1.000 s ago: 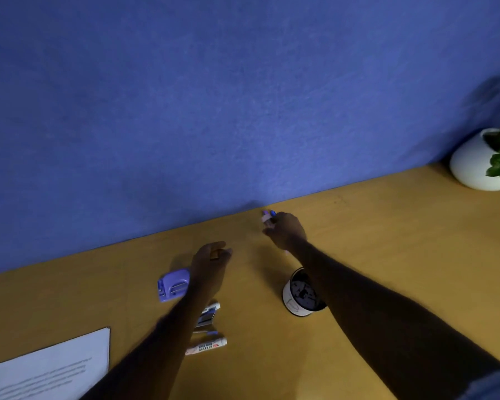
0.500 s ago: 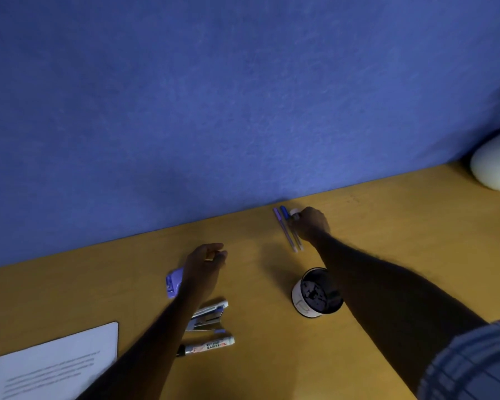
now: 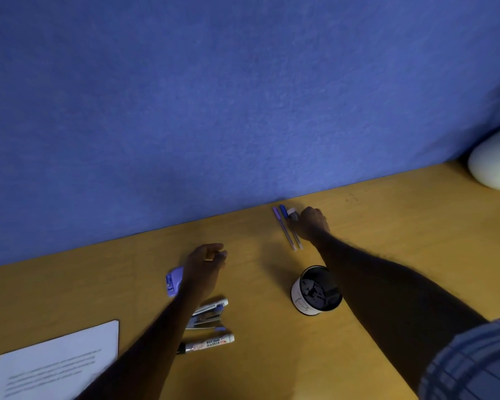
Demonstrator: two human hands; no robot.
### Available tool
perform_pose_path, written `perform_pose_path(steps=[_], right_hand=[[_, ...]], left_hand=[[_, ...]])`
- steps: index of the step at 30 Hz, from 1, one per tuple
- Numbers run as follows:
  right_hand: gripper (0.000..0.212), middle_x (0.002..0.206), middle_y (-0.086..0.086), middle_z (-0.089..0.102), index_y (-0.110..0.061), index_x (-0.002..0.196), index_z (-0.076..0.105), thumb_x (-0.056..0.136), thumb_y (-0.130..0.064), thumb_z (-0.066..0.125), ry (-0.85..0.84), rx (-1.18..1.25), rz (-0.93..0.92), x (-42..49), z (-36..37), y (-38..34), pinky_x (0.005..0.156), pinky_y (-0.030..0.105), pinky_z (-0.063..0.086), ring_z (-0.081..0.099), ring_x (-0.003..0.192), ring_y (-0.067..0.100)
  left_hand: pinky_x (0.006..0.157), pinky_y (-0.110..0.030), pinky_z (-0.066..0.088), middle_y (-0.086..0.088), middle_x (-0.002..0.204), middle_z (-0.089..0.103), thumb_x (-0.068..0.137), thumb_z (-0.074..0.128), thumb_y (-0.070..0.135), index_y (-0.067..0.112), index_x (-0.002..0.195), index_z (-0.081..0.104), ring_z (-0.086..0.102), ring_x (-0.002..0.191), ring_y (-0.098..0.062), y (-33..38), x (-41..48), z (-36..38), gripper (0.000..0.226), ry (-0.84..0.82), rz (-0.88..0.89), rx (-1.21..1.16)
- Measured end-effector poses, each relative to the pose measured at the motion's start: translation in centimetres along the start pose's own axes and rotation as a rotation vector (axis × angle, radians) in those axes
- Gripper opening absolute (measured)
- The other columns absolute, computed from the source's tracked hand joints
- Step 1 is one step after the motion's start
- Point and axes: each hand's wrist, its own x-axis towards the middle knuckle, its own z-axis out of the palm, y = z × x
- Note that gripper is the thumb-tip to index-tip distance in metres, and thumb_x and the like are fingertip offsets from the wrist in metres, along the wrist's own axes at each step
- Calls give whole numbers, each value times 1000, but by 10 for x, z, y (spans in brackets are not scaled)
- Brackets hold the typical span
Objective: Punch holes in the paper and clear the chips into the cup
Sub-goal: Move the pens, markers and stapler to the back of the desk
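Note:
A white printed paper (image 3: 55, 362) lies at the desk's near left. A purple hole punch (image 3: 173, 281) sits just left of my left wrist. My left hand (image 3: 205, 264) hovers beyond it with fingers curled toward the thumb; whether it pinches anything is unclear. The white cup (image 3: 299, 301), dark inside, stands at centre right, partly under my right forearm. My right hand (image 3: 313, 222) reaches to the wall, its fingers closed around a small white-capped object (image 3: 292, 213) beside two pens (image 3: 287, 229) lying on the desk.
A stapler (image 3: 207, 316) and two whiteboard markers (image 3: 211, 343) lie by my left forearm. A white plant pot (image 3: 494, 163) stands at the far right against the blue wall (image 3: 243, 96). The wooden desk (image 3: 416, 226) runs to the wall.
My right hand has laid two pens down by the wall and stays beside them on the white-capped object. My left hand has shifted slightly over the punch.

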Motion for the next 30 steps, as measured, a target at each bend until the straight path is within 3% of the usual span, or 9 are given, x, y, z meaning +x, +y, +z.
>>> perform_pose_path(steps=[5, 10, 13, 16, 18, 21, 23, 27, 30], right_hand=[[57, 112, 21, 63, 0, 113, 59, 85, -50, 58, -46, 3, -9, -3, -4, 1, 84, 43, 51, 60, 106, 38], [55, 121, 20, 59, -1, 121, 55, 89, -46, 56, 10, -13, -26, -10, -12, -4, 82, 39, 47, 56, 111, 36], [53, 127, 17, 56, -6, 126, 55, 89, -44, 61, 108, -4, -126, -25, -20, -19, 92, 48, 52, 55, 115, 34], [49, 125, 16, 56, -10, 125, 57, 87, -41, 64, 171, -32, -308, -47, -23, -37, 92, 46, 51, 54, 115, 34], [46, 124, 13, 56, -12, 123, 58, 86, -38, 66, 153, -74, -416, -64, -20, -48, 92, 43, 50, 54, 116, 32], [42, 123, 6, 57, -18, 120, 61, 85, -41, 66, 114, -185, -562, -96, -10, -59, 98, 40, 44, 55, 116, 25], [38, 120, 3, 59, -19, 117, 63, 86, -40, 65, 82, -227, -662, -120, 1, -62, 98, 33, 38, 56, 112, 22], [27, 114, 7, 60, -13, 111, 65, 89, -28, 62, -104, -202, -785, -171, 27, -61, 87, 38, 50, 56, 108, 23], [18, 109, 8, 62, -12, 102, 67, 89, -22, 60, -227, -243, -850, -207, 51, -55, 84, 38, 51, 58, 104, 25]], left_hand=[[70, -30, 54, -4, 95, 71, 91, 64, 14, 14, 109, 65, 69, 85, -21, 1, -3, -2, 19, 3, 2, -15], [73, -31, 55, -7, 98, 71, 91, 63, 15, 13, 111, 64, 70, 86, -22, 1, -7, -10, 19, 7, 40, 17], [72, -34, 55, -8, 94, 71, 92, 63, 15, 9, 113, 65, 70, 85, -24, 0, -12, -17, 22, 24, 36, 36], [77, -36, 55, -9, 91, 73, 90, 64, 16, 10, 111, 67, 70, 83, -27, -1, -21, -26, 22, 68, 52, 93], [82, -28, 51, -2, 93, 72, 89, 64, 19, 15, 109, 68, 67, 85, -18, -3, -29, -34, 20, 94, 95, 213], [70, -8, 44, 14, 83, 68, 88, 63, 18, 23, 97, 67, 61, 72, 11, -9, -44, -45, 11, 51, 156, 307], [68, -1, 42, 17, 82, 66, 87, 63, 12, 26, 90, 66, 60, 72, 13, -16, -54, -53, 14, 10, 224, 359], [82, -30, 55, 0, 102, 69, 91, 62, 16, 14, 112, 65, 65, 89, -10, -39, -76, -69, 22, -57, 251, 500], [77, -29, 54, 0, 104, 67, 91, 62, 17, 15, 110, 65, 63, 89, -10, -56, -93, -78, 20, -50, 233, 506]])
